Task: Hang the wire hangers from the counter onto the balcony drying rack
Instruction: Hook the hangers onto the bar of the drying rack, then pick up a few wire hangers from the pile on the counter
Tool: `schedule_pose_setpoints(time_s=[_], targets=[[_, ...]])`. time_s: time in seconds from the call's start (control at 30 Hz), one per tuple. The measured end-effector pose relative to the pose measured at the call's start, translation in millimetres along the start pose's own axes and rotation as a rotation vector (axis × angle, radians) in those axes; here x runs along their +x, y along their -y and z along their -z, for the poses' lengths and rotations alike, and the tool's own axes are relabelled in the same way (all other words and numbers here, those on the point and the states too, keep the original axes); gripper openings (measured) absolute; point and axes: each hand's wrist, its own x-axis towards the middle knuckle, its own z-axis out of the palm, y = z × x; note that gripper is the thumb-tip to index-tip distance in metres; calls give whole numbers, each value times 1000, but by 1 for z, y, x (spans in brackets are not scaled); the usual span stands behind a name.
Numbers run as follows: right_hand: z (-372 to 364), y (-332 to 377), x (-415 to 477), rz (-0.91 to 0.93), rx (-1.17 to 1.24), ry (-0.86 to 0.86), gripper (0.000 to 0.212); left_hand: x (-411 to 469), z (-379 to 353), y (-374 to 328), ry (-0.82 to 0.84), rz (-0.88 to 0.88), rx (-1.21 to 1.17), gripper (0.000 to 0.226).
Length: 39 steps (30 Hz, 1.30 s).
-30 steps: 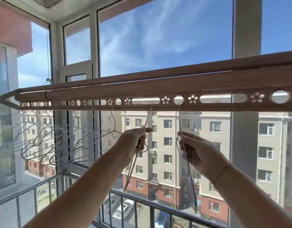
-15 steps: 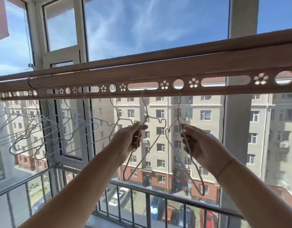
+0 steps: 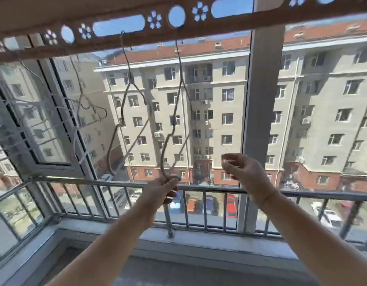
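The brown drying rack [image 3: 223, 24] with flower-shaped and round holes runs across the top. Two wire hangers hang from its holes. The left hanger [image 3: 122, 112] hooks into an oblong slot and swings free. The right hanger [image 3: 174, 116] hooks into a round hole. My left hand [image 3: 161, 191] grips that hanger's lower corner, just in front of the railing. To the right of it and slightly higher, my right hand [image 3: 245, 174] is raised, its fingers loosely curled and holding nothing. Several more hangers [image 3: 85, 106] hang blurred further left on the rack.
A metal balcony railing [image 3: 209, 187] crosses behind my hands, above a low sill. A white window post [image 3: 261, 112] stands right of the hangers. A window sash [image 3: 54, 129] stands open inward at left. Apartment blocks and parked cars lie outside.
My right hand let go of the right hanger and pulled away. My left hand left the other hanger and now grips the right hanger's lower corner. The view tilted down and moved closer.
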Motion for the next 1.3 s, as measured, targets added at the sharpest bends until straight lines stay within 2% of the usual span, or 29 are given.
schedule_pose_setpoints(time_s=[0.13,0.33,0.6,0.83,0.93,1.13,1.3], targets=[[45,-36,-23,21,-197,-22,36,-7,-59,32,161,-74,138,24],[145,-74,-69,-43,-413,-112,59,-23,-167,48,330,-236,389,63],[313,-96,-171,-238,-540,-285,74,-74,-340,51,567,-312,442,80],[461,-103,-274,-371,-593,-419,74,-136,-495,58,713,-330,430,64],[518,-99,-315,-403,-621,-504,72,-163,-554,59,767,-309,412,65],[611,-84,-385,-452,-611,-681,70,-205,-661,51,911,-315,409,62],[677,-76,-433,-467,-607,-894,69,-225,-751,40,1022,-367,429,55]])
